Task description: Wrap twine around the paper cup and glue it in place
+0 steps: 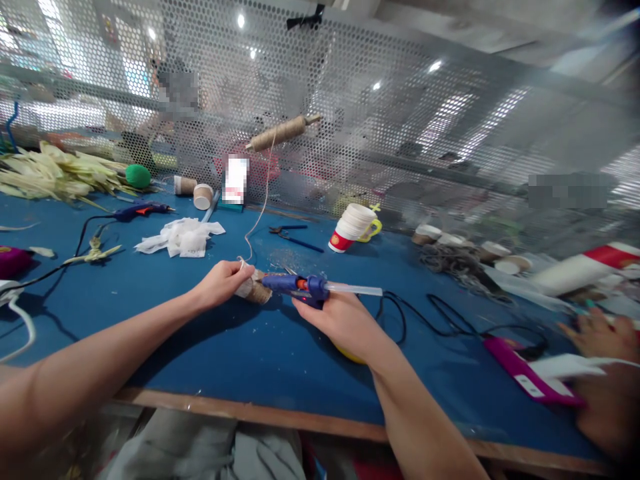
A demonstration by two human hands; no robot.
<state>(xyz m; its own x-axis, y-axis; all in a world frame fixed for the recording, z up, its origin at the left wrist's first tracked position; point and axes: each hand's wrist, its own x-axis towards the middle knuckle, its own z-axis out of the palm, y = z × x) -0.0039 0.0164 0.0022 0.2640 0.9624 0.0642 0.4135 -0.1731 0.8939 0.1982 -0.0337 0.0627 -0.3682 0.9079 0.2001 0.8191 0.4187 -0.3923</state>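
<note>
My left hand is closed on a small paper cup that is partly wrapped in brown twine. In my right hand is a blue glue gun, with a clear glue stick jutting from its back end. The gun's nozzle points left and meets the twine-covered side of the cup, though whether it touches cannot be made out. A strand of twine runs from near my left fingers up to a twine spool at the mesh screen. Part of a yellow object shows beneath my right hand.
Pliers and stacked paper cups lie beyond my hands. Crumpled white material, another glue gun and pale husks are leftward. Black cable, a purple power strip and another person's hand are rightward.
</note>
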